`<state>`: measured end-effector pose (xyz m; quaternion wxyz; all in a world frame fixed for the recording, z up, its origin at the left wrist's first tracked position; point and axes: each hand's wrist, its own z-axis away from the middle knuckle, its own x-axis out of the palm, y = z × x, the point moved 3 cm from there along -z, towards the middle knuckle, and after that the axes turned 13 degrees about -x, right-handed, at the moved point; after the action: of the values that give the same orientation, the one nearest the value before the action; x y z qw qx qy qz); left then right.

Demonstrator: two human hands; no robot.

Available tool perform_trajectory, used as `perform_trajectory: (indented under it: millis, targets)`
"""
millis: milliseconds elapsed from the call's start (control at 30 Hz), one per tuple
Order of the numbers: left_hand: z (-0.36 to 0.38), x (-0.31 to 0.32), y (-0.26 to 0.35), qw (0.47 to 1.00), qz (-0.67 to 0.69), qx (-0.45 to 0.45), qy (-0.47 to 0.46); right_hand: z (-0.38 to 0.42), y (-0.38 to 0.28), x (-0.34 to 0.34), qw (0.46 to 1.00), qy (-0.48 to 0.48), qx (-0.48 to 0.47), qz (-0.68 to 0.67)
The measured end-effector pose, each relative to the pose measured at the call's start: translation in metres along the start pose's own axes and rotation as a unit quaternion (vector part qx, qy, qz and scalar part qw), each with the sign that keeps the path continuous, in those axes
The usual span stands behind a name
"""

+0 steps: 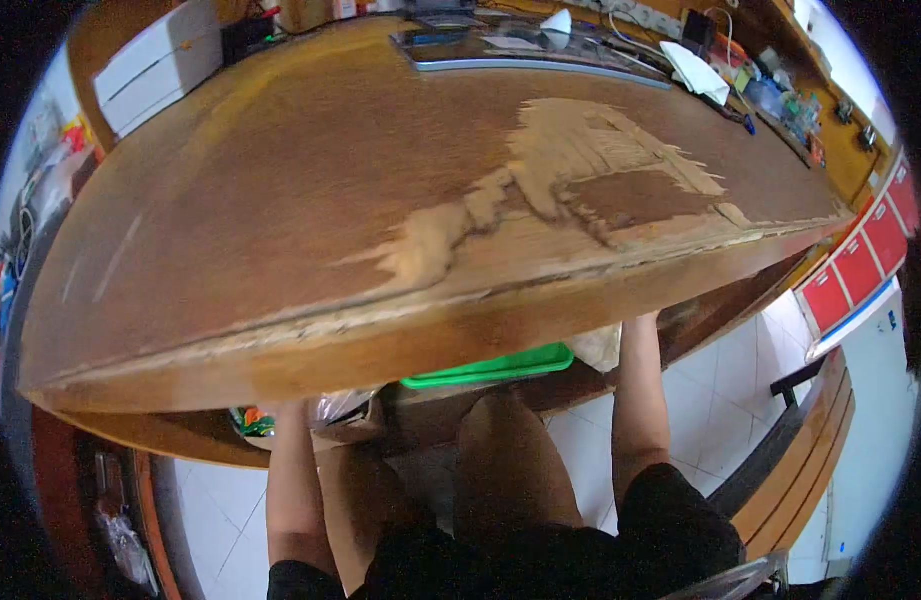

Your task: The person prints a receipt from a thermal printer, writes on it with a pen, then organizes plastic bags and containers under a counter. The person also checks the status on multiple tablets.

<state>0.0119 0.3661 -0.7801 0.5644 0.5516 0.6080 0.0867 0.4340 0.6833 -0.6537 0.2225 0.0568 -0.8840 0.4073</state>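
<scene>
Both my forearms reach under the front edge of a worn brown wooden desk (310,200). My left forearm (292,470) goes in beside a cardboard box (352,425) and a colourful packet (252,420) on the shelf below the top. The desk's edge hides my left hand and its fingers. Further right, my right forearm (640,390) passes under the edge, next to a pale bag or wrapper (597,348). My right hand is also hidden there. Between the arms sits a green plastic tray (490,367), partly covered by the desk. What either hand touches cannot be seen.
A flat dark glass-topped device (540,50) lies at the back of the desk. White boxes (160,65) stand at the left rear. Tools and small items lie at the right. The desk's front veneer is peeled. A wooden bench (800,460) stands at lower right.
</scene>
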Motion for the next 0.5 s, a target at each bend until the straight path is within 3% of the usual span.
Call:
perform_trajectory:
  millis: [167,433,500]
  targets:
    - [0.02,-0.022,0.012,0.987,0.114,0.055,-0.098,0.015,0.019,-0.009,0.989,-0.125,0.023,0.079]
    - [0.006,-0.009,0.132,0.918,0.295,0.136,-0.229,0.037,0.031,-0.038,0.924,-0.33,0.055,0.183]
    - [0.035,-0.009,0.156,0.892,0.337,0.154,-0.26,0.081,0.022,-0.065,0.9,-0.379,0.064,0.207]
